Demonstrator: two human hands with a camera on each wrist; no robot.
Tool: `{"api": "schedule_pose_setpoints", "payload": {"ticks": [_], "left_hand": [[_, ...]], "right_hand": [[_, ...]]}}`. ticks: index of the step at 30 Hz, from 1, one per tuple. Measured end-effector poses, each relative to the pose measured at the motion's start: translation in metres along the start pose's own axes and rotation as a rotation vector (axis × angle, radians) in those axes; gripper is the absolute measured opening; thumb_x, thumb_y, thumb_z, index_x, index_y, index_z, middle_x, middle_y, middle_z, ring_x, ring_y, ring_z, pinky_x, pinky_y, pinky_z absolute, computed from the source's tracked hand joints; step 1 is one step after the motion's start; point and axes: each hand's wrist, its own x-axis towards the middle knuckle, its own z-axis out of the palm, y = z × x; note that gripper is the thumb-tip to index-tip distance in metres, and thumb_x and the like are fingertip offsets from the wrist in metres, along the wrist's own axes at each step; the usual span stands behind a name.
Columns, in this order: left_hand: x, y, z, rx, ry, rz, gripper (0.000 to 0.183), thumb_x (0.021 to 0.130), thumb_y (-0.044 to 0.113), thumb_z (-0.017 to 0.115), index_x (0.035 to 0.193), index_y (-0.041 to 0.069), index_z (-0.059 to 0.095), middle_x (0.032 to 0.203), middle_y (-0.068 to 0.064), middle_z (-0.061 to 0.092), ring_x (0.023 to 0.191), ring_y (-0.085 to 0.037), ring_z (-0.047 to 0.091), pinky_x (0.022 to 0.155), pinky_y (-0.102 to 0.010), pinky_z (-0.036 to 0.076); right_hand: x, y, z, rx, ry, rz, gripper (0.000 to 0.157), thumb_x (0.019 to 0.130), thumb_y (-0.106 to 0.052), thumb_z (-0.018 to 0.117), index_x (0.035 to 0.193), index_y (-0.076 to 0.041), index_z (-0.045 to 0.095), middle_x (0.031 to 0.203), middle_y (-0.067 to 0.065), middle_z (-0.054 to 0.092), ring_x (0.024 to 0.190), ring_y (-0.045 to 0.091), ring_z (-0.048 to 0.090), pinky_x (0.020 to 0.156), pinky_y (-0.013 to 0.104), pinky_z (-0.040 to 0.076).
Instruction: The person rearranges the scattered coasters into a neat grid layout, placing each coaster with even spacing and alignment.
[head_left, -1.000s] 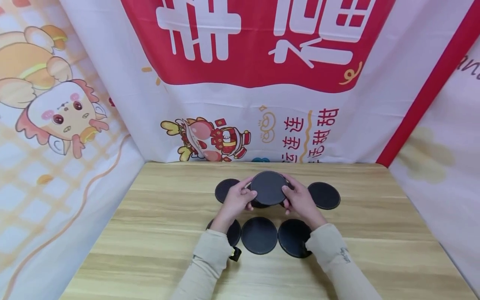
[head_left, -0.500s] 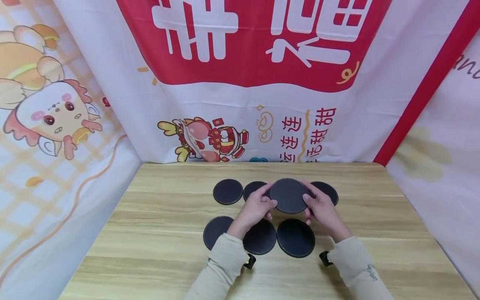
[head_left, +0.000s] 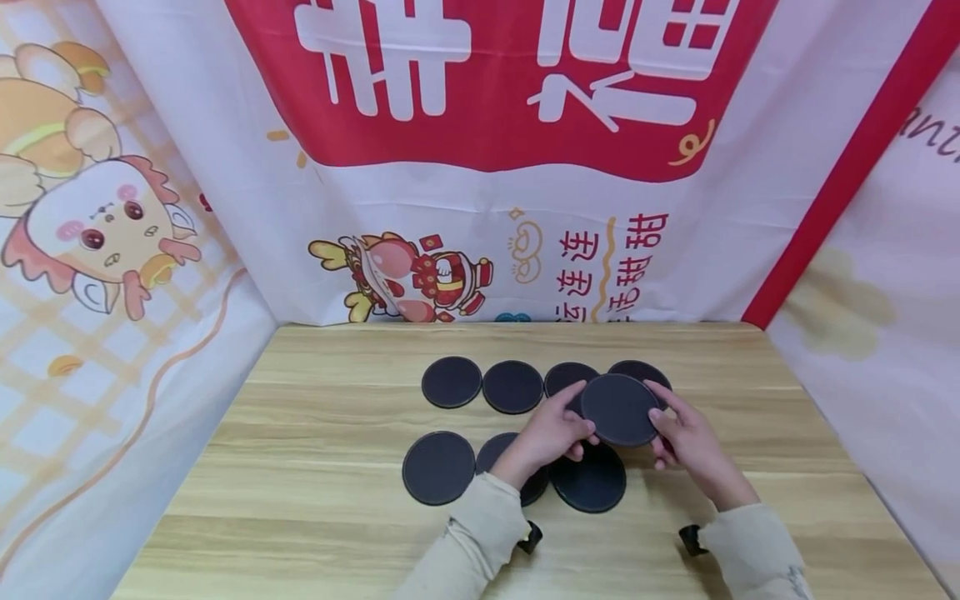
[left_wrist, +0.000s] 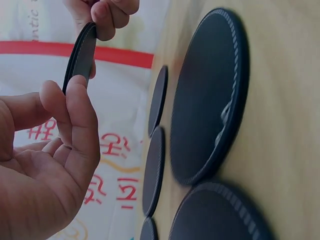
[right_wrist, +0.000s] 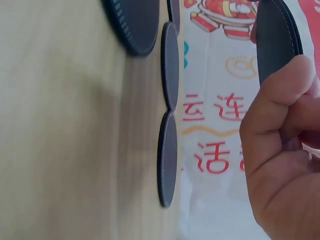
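Observation:
A round black coaster with a stitched edge is held up off the table between both hands. My left hand pinches its left edge between thumb and fingers, and my right hand pinches the right edge. In the left wrist view the raised coaster appears nearly edge-on, with the fingers of both hands at its ends. Below it on the table lies the right coaster of the near row, partly covered by the left hand. Behind it, the two right coasters of the far row, one of them rightmost, are partly hidden.
More black coasters lie flat in two rows: the far row's left one and its neighbour, and the near row's left one and middle one. The wooden table ends against a printed cloth backdrop.
Both hands have moved right and slightly toward the near side with the coaster between them. The far row, partly covered before, shows more of its coasters.

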Motion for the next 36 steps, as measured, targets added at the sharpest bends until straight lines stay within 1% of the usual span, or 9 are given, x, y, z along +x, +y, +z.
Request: {"api": "schedule_pose_setpoints", "payload": {"ticks": [4, 9, 15, 21, 25, 27, 30, 35, 36], "left_hand": [[0.005, -0.005, 0.011, -0.018, -0.003, -0.022, 0.07, 0.097, -0.004, 0.06, 0.158, 0.015, 0.034, 0.077, -0.01, 0.07, 0.048, -0.012, 0.053, 0.053, -0.027, 0.053], [0.007, -0.008, 0.024, -0.001, 0.01, -0.028, 0.07, 0.096, -0.005, 0.061, 0.158, 0.015, 0.035, 0.075, -0.012, 0.069, 0.047, -0.013, 0.052, 0.051, -0.027, 0.053], [0.009, -0.012, 0.035, 0.027, -0.001, -0.067, 0.071, 0.095, -0.007, 0.06, 0.158, 0.015, 0.036, 0.072, -0.011, 0.068, 0.047, -0.013, 0.051, 0.049, -0.025, 0.05], [0.012, -0.017, 0.045, 0.118, -0.007, -0.092, 0.067, 0.094, -0.006, 0.062, 0.154, 0.017, 0.044, 0.068, -0.009, 0.067, 0.045, -0.013, 0.05, 0.046, -0.024, 0.049], [0.012, -0.017, 0.051, 0.184, -0.022, -0.104, 0.063, 0.095, -0.005, 0.063, 0.151, 0.02, 0.049, 0.066, -0.008, 0.066, 0.043, -0.013, 0.048, 0.043, -0.023, 0.047], [0.011, -0.017, 0.053, 0.208, -0.03, -0.116, 0.061, 0.095, -0.005, 0.061, 0.15, 0.019, 0.05, 0.065, -0.009, 0.065, 0.042, -0.013, 0.047, 0.042, -0.022, 0.045], [0.011, -0.016, 0.055, 0.253, -0.035, -0.145, 0.057, 0.095, -0.005, 0.058, 0.148, 0.016, 0.053, 0.063, -0.008, 0.063, 0.041, -0.012, 0.044, 0.041, -0.022, 0.043], [0.01, -0.014, 0.055, 0.376, -0.042, -0.175, 0.054, 0.094, -0.007, 0.053, 0.142, 0.017, 0.06, 0.06, -0.005, 0.061, 0.041, -0.012, 0.041, 0.042, -0.024, 0.044], [0.009, -0.014, 0.055, 0.4, -0.045, -0.176, 0.054, 0.094, -0.007, 0.052, 0.141, 0.017, 0.061, 0.06, -0.004, 0.061, 0.041, -0.012, 0.04, 0.042, -0.024, 0.045]], "right_hand": [[-0.006, 0.006, -0.009, 0.008, 0.002, 0.021, 0.053, 0.11, -0.015, 0.042, 0.16, -0.011, 0.024, 0.064, 0.011, 0.051, 0.049, 0.015, 0.044, 0.052, 0.035, 0.055], [-0.012, 0.009, -0.018, -0.001, 0.008, 0.032, 0.054, 0.11, -0.015, 0.042, 0.16, -0.007, 0.022, 0.064, 0.013, 0.052, 0.049, 0.015, 0.044, 0.052, 0.034, 0.055], [-0.016, 0.014, -0.03, -0.025, -0.006, 0.03, 0.056, 0.11, -0.015, 0.042, 0.16, -0.005, 0.021, 0.062, 0.012, 0.053, 0.047, 0.014, 0.042, 0.051, 0.034, 0.054], [-0.021, 0.022, -0.042, -0.036, -0.012, 0.075, 0.053, 0.11, -0.013, 0.042, 0.16, -0.006, 0.023, 0.062, 0.013, 0.053, 0.046, 0.013, 0.042, 0.05, 0.034, 0.055], [-0.024, 0.027, -0.05, -0.069, -0.019, 0.094, 0.053, 0.11, -0.012, 0.041, 0.159, -0.004, 0.022, 0.062, 0.013, 0.053, 0.046, 0.013, 0.043, 0.05, 0.034, 0.054], [-0.026, 0.029, -0.052, -0.082, -0.024, 0.099, 0.054, 0.11, -0.013, 0.043, 0.159, -0.004, 0.023, 0.061, 0.013, 0.053, 0.046, 0.013, 0.043, 0.05, 0.035, 0.054], [-0.028, 0.034, -0.056, -0.09, -0.06, 0.099, 0.053, 0.109, -0.014, 0.045, 0.159, -0.009, 0.028, 0.06, 0.011, 0.053, 0.046, 0.013, 0.043, 0.05, 0.036, 0.055], [-0.031, 0.043, -0.063, -0.079, -0.145, 0.084, 0.046, 0.109, -0.014, 0.045, 0.149, -0.037, 0.044, 0.059, 0.008, 0.054, 0.045, 0.011, 0.046, 0.048, 0.034, 0.055], [-0.032, 0.044, -0.064, -0.08, -0.156, 0.083, 0.046, 0.109, -0.014, 0.045, 0.149, -0.038, 0.044, 0.059, 0.008, 0.055, 0.045, 0.011, 0.047, 0.048, 0.034, 0.055]]}}
